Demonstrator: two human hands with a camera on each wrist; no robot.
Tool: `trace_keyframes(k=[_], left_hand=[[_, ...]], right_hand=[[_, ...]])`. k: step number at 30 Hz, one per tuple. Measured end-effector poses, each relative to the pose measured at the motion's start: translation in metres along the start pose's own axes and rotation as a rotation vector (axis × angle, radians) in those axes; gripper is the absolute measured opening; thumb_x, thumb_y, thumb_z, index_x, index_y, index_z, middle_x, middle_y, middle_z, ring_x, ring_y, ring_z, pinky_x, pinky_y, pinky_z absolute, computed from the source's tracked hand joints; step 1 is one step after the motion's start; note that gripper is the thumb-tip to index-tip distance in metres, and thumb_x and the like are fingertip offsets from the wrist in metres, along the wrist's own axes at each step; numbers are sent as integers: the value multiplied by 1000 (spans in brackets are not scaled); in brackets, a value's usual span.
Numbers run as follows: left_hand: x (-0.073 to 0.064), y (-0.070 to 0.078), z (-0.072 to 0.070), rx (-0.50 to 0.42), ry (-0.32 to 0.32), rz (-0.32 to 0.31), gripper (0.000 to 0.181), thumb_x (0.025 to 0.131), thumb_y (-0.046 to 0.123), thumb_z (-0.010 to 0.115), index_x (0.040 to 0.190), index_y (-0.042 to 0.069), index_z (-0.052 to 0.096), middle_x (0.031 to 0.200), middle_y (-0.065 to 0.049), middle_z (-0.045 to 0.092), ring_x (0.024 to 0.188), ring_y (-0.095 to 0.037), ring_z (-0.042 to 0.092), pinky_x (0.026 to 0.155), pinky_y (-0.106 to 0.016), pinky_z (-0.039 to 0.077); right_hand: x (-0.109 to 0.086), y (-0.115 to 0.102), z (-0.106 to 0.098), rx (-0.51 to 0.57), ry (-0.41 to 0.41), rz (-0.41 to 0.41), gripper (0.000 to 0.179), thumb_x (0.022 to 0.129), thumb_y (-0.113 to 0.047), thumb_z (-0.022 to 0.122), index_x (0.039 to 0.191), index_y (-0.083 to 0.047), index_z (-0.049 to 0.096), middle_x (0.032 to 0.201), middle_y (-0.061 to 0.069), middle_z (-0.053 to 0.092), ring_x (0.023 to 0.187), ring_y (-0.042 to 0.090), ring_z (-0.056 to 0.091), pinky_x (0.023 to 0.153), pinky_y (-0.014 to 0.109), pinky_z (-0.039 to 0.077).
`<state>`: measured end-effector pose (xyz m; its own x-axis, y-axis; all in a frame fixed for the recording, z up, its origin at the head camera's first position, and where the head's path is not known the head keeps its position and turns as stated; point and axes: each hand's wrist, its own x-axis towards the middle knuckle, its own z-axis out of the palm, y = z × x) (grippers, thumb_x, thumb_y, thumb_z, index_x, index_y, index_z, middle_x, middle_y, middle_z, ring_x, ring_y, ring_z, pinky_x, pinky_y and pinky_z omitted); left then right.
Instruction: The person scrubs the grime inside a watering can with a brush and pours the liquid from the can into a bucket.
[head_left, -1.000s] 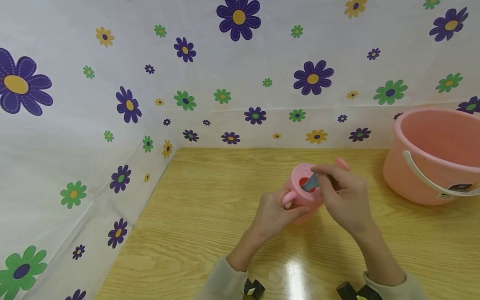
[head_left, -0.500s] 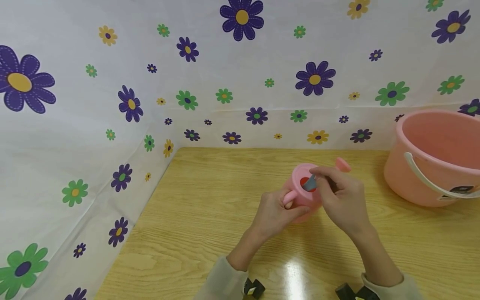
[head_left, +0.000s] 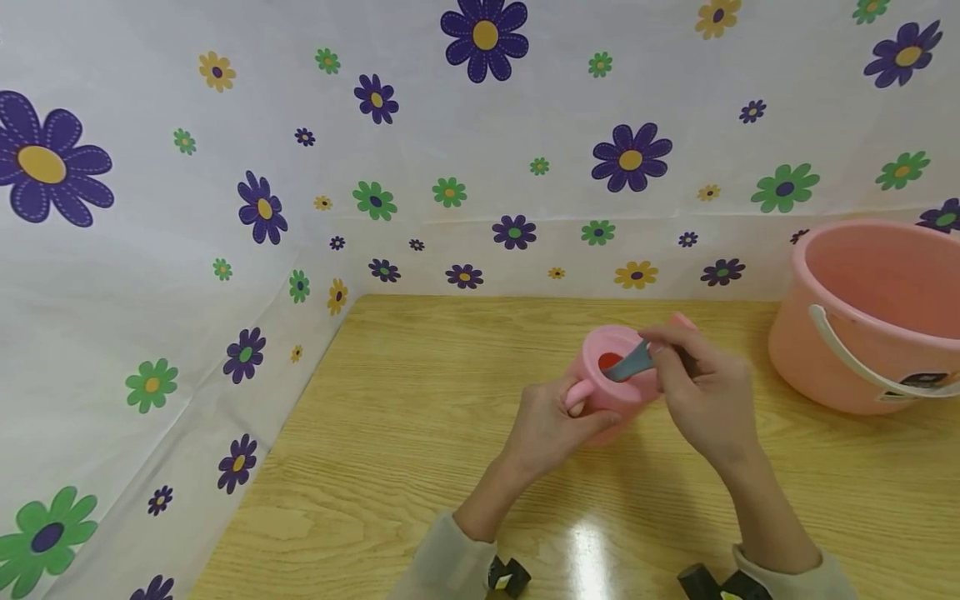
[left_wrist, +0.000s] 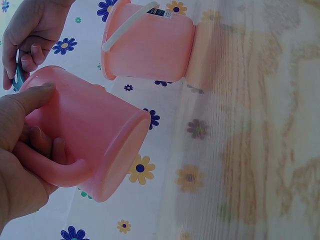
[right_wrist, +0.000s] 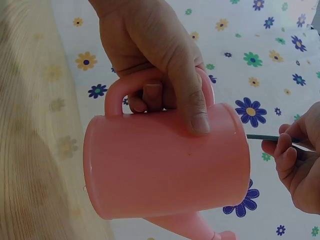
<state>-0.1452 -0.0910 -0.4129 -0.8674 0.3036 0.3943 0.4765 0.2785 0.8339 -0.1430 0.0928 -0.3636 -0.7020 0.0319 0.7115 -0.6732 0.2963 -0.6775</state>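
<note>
A pink watering can (head_left: 636, 400) is held tilted above the table by my left hand (head_left: 551, 429). In the right wrist view, its fingers pass through the can's handle (right_wrist: 116, 97) while the thumb lies against the side. My right hand (head_left: 708, 400) pinches a blue-grey tool (head_left: 632, 362), flat and widening toward the can. The tool's far end goes into the round top opening and is hidden inside. Red shows within that opening. The spout's pink tip (head_left: 682, 321) is partly covered by the right hand in the head view.
A large pink bucket (head_left: 832, 358) with a white handle (head_left: 855, 358) stands on the wooden table (head_left: 420, 400) at the right. White cloth (head_left: 450, 108) printed with flowers rises behind the table and along its left side.
My right hand has drawn back a little to the right, so more of the blue-grey tool shows outside the opening. The left hand and watering can stay nearly in place.
</note>
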Motion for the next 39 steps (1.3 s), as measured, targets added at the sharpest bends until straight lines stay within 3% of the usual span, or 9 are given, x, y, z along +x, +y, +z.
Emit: trace_keyframes(k=[2, 4, 9, 15, 19, 24, 31, 34, 39], left_hand=[[0, 0, 0, -2, 4, -2, 33, 82, 13, 82, 112, 6, 70, 80, -3, 67, 62, -5, 50, 57, -16, 41], [1, 0, 0, -3, 6, -4, 28, 82, 13, 82, 106, 6, 71, 75, -1, 63, 61, -5, 49, 57, -16, 40], [2, 0, 1, -8, 9, -13, 21, 81, 13, 83, 94, 5, 68, 65, 5, 45, 61, -4, 45, 55, -17, 37], [2, -1, 3, -6, 16, -11, 22, 80, 12, 84, 95, 5, 69, 66, 5, 48, 61, -4, 45, 55, -17, 36], [1, -2, 4, -10, 14, -12, 26, 80, 12, 84, 103, 6, 71, 75, 1, 62, 64, -5, 48, 58, -17, 39], [0, -2, 4, -15, 8, -21, 39, 81, 14, 83, 118, 9, 70, 92, -3, 73, 69, -6, 53, 62, -17, 43], [0, -3, 3, -10, -4, -35, 35, 82, 15, 83, 115, 9, 70, 79, 0, 64, 67, -6, 50, 61, -18, 40], [0, -3, 3, 3, 2, -26, 34, 82, 15, 83, 113, 8, 70, 77, 0, 63, 67, -7, 49, 60, -18, 39], [0, -4, 4, 0, -9, -15, 38, 82, 14, 82, 117, 7, 69, 84, -1, 68, 67, -6, 51, 60, -17, 41]], right_hand=[[0, 0, -2, 5, 7, 15, 18, 90, 13, 59, 98, 7, 73, 68, 13, 64, 51, 5, 49, 50, 13, 40], [1, 1, -4, 16, 19, 37, 18, 90, 13, 58, 99, 6, 73, 67, 11, 62, 52, 5, 48, 45, 16, 36], [4, 3, -9, 62, 72, 75, 18, 92, 13, 55, 99, 9, 72, 62, 3, 56, 53, 5, 46, 44, 21, 32], [8, 1, -14, 65, 159, 148, 19, 94, 9, 54, 100, 10, 72, 64, -5, 60, 50, 6, 48, 44, 18, 35], [10, -2, -16, 104, 195, 215, 18, 94, 7, 56, 99, 11, 72, 68, -4, 65, 47, 7, 49, 42, 17, 36], [9, -4, -14, 124, 184, 212, 16, 92, 8, 57, 99, 11, 72, 67, -2, 64, 48, 8, 49, 43, 17, 36], [4, -3, -5, 87, 139, 215, 17, 93, 7, 59, 99, 5, 74, 63, 4, 59, 51, 8, 50, 45, 17, 39], [2, -2, 0, 93, 109, 163, 18, 92, 10, 58, 97, 6, 74, 67, 8, 59, 52, 8, 48, 45, 17, 38], [0, -1, 5, 73, 61, 119, 17, 91, 10, 58, 96, 6, 74, 73, 13, 64, 51, 7, 47, 44, 17, 36]])
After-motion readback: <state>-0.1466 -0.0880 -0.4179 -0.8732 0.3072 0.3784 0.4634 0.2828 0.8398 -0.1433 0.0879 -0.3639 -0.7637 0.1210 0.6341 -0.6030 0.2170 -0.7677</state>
